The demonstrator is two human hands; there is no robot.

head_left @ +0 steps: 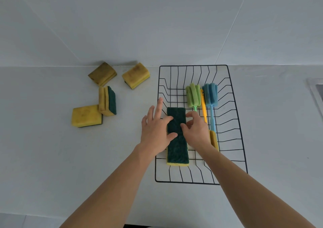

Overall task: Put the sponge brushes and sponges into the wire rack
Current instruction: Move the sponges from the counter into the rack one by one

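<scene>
The black wire rack [234,105] lies on the counter, right of centre. Inside it lie a green sponge brush [193,95], a blue sponge brush [211,94] and an orange-handled brush [203,109] whose yellow sponge end [214,139] shows by my right wrist. Green-topped sponges [177,150] lie in a row along the rack's left part. My left hand [155,131] rests on the row's left edge with fingers spread. My right hand [195,128] pinches the row's right edge. On the counter to the left lie several yellow sponges [86,115], [107,101], [102,74], [136,75].
White counter [52,157] runs to a tiled wall behind. A metal sink edge [317,91] shows at the far right.
</scene>
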